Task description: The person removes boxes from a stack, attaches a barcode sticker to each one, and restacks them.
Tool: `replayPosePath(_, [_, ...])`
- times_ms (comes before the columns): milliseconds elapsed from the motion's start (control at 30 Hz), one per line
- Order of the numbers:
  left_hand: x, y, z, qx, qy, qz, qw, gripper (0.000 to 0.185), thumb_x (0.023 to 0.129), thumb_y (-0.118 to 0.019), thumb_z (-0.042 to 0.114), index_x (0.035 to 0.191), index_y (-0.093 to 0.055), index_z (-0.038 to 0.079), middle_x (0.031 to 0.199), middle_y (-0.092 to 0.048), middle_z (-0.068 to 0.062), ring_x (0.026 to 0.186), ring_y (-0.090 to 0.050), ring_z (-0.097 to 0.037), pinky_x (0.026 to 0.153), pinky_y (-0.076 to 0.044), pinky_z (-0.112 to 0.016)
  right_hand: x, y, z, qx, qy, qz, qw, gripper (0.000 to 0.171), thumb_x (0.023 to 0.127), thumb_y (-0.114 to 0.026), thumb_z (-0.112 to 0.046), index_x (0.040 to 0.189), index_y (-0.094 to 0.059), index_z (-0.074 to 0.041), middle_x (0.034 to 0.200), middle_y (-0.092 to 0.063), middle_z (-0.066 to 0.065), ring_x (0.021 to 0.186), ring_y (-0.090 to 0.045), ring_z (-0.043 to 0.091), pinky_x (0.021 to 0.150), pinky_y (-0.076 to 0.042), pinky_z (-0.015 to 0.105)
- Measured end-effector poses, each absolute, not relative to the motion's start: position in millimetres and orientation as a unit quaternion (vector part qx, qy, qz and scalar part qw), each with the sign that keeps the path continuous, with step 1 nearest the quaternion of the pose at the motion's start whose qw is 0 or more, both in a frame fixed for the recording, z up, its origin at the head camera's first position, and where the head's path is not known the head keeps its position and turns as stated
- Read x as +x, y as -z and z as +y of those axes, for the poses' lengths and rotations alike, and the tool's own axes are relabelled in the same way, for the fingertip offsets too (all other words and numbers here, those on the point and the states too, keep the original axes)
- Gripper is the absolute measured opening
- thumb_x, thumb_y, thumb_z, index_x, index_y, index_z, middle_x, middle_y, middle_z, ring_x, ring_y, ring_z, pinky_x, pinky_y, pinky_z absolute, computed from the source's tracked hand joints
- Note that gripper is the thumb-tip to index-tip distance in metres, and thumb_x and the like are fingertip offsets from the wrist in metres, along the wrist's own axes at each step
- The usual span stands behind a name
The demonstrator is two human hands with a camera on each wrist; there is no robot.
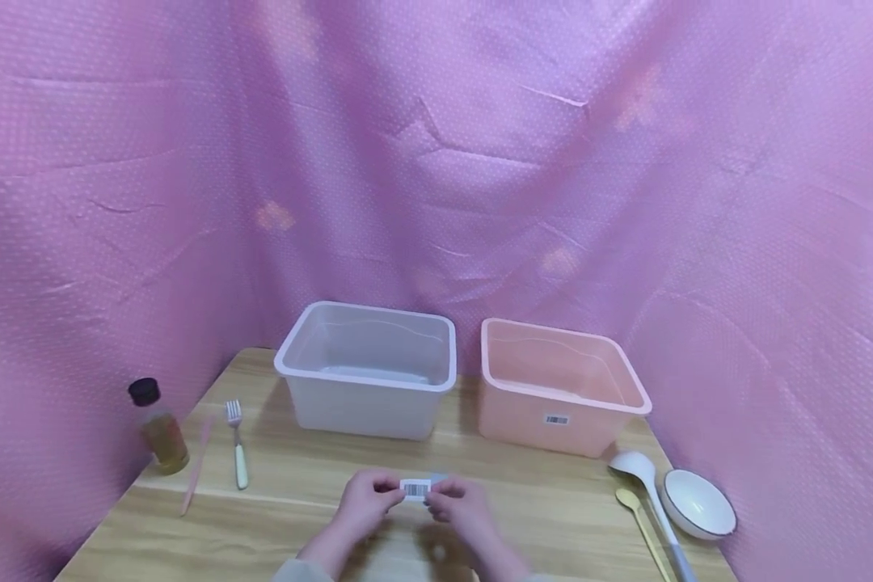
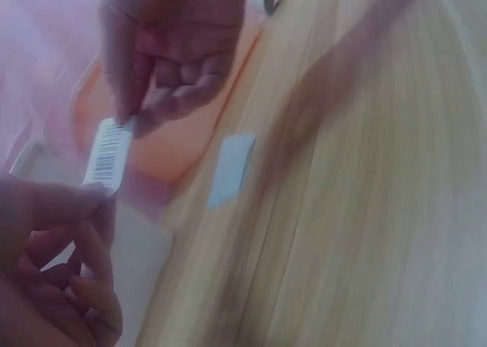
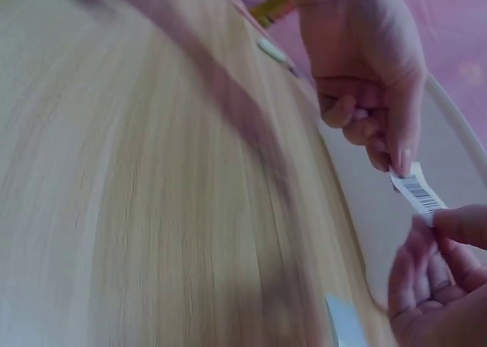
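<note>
Holding barcode label [image 1: 415,489] by both ends: apparent step in hand. Label raised above bench [image 1: 298,489]; left hand [image 1: 364,503] pinches left end, right hand [image 1: 467,508] pinches right end. Next move likely calls for steady, even grip, label surface unwrinkled. Long axis: crosswise, hand to hand; printed face toward head view. Pale blue slip [image 2: 231,170] on bench, near hands. Beyond: off-white bin [image 1: 364,411] left, pink bin [image 1: 518,420] right.

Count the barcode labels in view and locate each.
2: one barcode label pinched between the left hand and right hand, a second label on the front of the pink bin. Others could be hidden.
</note>
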State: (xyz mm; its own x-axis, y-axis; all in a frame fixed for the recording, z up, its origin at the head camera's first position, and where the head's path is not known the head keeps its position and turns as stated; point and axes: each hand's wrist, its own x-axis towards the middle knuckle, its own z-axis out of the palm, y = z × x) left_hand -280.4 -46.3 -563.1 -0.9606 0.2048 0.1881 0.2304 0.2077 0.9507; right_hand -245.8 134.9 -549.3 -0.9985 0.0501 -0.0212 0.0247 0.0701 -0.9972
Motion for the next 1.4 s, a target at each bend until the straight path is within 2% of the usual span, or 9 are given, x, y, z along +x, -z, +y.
replayPosePath(133, [-280.0, 560.4, -58.6, -0.088, 0.619, -0.779, 0.033, 0.028, 0.08, -0.074, -0.002, 0.105, -0.065, -0.008, 0.079, -0.065, -0.005, 0.068, -0.058, -0.018, 0.058, -0.051, -0.027, -254.8, 547.4, 111.9, -0.013, -0.683, -0.729, 0.04, 0.025, 0.081, -0.068, 0.008, 0.106, -0.061, 0.006, 0.08, -0.068, 0.014, 0.068, -0.062, 0.018, 0.063, -0.054, 0.028])
replayPosePath(200, [-281.5, 558.9, -64.5, -0.063, 0.629, -0.774, 0.039, 0.034, 0.081, -0.073, -0.001, 0.112, -0.059, -0.006, 0.079, -0.065, -0.006, 0.068, -0.059, -0.02, 0.056, -0.05, -0.028, -261.4, 545.7, 100.7, 0.0, -0.673, -0.737, 0.064, 0.028, 0.081, -0.067, 0.01, 0.107, -0.059, 0.002, 0.078, -0.067, 0.016, 0.065, -0.06, 0.017, 0.06, -0.052, 0.026])
replayPosePath(367, [-289.0, 554.9, -80.5, -0.035, 0.629, -0.771, 0.089, 0.021, 0.085, -0.071, -0.001, 0.101, -0.059, 0.007, 0.086, -0.064, -0.004, 0.062, -0.054, -0.017, 0.049, -0.046, -0.025, -276.7, 537.3, 74.6, 0.047, -0.609, -0.786, 0.093, 0.014, 0.085, -0.065, 0.008, 0.094, -0.066, -0.002, 0.085, -0.066, 0.01, 0.07, -0.057, 0.013, 0.061, -0.05, 0.023])
replayPosePath(467, [-298.7, 552.5, -89.1, -0.037, 0.609, -0.782, 0.125, 0.015, 0.086, -0.068, -0.002, 0.094, -0.066, 0.011, 0.089, -0.061, -0.002, 0.06, -0.049, -0.015, 0.046, -0.043, -0.023, -284.7, 530.8, 63.4, 0.073, -0.57, -0.813, 0.091, 0.017, 0.086, -0.064, 0.004, 0.098, -0.072, -0.005, 0.093, -0.066, 0.006, 0.079, -0.058, 0.013, 0.065, -0.051, 0.025])
replayPosePath(667, [-328.8, 545.4, -101.3, -0.058, 0.569, -0.803, 0.164, 0.015, 0.089, -0.063, -0.003, 0.097, -0.071, 0.008, 0.091, -0.058, -0.005, 0.072, -0.051, -0.018, 0.056, -0.047, -0.027, -304.3, 522.7, 48.0, 0.126, -0.52, -0.841, 0.084, 0.038, 0.083, -0.064, 0.003, 0.121, -0.066, 0.0, 0.107, -0.06, 0.008, 0.089, -0.059, 0.019, 0.068, -0.052, 0.026])
replayPosePath(900, [-356.8, 544.6, -107.2, -0.066, 0.529, -0.823, 0.197, 0.021, 0.09, -0.064, -0.001, 0.108, -0.072, 0.005, 0.103, -0.064, -0.008, 0.092, -0.06, -0.025, 0.081, -0.052, -0.043, -326.8, 521.4, 37.2, 0.157, -0.49, -0.854, 0.073, 0.052, 0.084, -0.066, 0.002, 0.135, -0.054, 0.005, 0.12, -0.054, 0.017, 0.095, -0.062, 0.027, 0.073, -0.053, 0.024])
replayPosePath(1100, [-365.5, 549.7, -102.4, -0.065, 0.532, -0.821, 0.194, 0.027, 0.09, -0.065, -0.001, 0.115, -0.071, 0.003, 0.102, -0.062, -0.007, 0.09, -0.06, -0.023, 0.08, -0.054, -0.04, -335.7, 521.2, 34.6, 0.13, -0.485, -0.864, 0.038, 0.059, 0.086, -0.067, 0.001, 0.141, -0.047, 0.005, 0.13, -0.049, 0.02, 0.1, -0.06, 0.027, 0.074, -0.054, 0.027])
replayPosePath(1267, [-368.4, 548.0, -100.4, -0.057, 0.55, -0.817, 0.165, 0.032, 0.092, -0.062, 0.001, 0.124, -0.065, 0.001, 0.106, -0.059, -0.007, 0.094, -0.06, -0.023, 0.081, -0.055, -0.038, -339.4, 521.0, 33.0, 0.129, -0.488, -0.862, 0.04, 0.061, 0.084, -0.067, 0.003, 0.141, -0.045, 0.007, 0.129, -0.049, 0.023, 0.097, -0.06, 0.026, 0.07, -0.054, 0.027])
replayPosePath(1400, [-371.4, 548.0, -100.4, -0.054, 0.554, -0.815, 0.164, 0.032, 0.093, -0.061, 0.001, 0.124, -0.065, 0.001, 0.106, -0.059, -0.007, 0.092, -0.059, -0.022, 0.08, -0.055, -0.037, -343.9, 521.8, 31.9, 0.124, -0.492, -0.861, 0.036, 0.062, 0.084, -0.067, 0.003, 0.142, -0.044, 0.007, 0.13, -0.047, 0.024, 0.096, -0.059, 0.022, 0.071, -0.055, 0.028])
